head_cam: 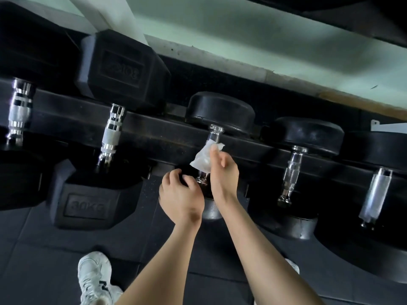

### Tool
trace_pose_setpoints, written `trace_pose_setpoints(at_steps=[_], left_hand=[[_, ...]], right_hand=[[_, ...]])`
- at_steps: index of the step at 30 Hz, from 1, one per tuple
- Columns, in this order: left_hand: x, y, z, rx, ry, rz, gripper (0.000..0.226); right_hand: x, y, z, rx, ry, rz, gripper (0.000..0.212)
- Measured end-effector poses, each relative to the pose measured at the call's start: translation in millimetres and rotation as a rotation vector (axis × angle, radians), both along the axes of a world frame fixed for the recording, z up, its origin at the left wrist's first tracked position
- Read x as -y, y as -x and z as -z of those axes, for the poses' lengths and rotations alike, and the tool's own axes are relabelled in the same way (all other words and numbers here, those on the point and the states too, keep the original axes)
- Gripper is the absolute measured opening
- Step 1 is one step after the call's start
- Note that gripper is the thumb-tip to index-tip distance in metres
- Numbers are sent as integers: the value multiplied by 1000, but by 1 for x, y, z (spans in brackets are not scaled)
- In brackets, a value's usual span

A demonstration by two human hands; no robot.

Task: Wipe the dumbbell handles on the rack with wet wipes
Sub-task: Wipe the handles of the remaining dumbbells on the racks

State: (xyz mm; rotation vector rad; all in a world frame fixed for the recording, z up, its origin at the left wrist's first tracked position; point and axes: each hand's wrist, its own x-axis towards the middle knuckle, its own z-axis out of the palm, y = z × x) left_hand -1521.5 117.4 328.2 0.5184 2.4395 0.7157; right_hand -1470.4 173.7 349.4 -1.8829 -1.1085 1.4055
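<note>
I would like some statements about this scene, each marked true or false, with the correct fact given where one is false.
1. The right hand holds the wipe. True.
2. The wipe hangs free and touches nothing else. False: it is against the handle of the round dumbbell.
3. The left hand grips the near end of that same dumbbell. True.
4. The near hex dumbbell reads 10KG. False: it reads 30KG.
5. A white shoe stands on the floor. True.
</note>
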Motion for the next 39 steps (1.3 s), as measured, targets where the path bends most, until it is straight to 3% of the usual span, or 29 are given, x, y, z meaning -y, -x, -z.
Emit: trace_pose_setpoints(at_steps=[5,11,15,18,23,28,34,39], left_hand=[[1,-1,0,-8,-16,-6,51],[0,-1,0,-1,-8,-6,52],[0,-1,-1,5,-8,-4,53],[1,-2,0,1,-19,-12,53],[0,-1,0,6,-16,-10,52],[-1,-1,-1,46,8,-20,34],[-1,-1,2,26,-1,-23,36],[0,-1,2,28,5,-22,36]], right_hand=[[-10,9,7,282,-122,-28,20],[-14,18,11,411,-89,-51,40],[-24,28,20,242,8,252,27],[-42,29,23,147,-23,329,21],[-41,14,26,106,-25,180,19],[-15,-12,16,9,231,0,22],[-37,-12,13,-167,300,54,30],[-25,-13,23,-248,222,85,38]])
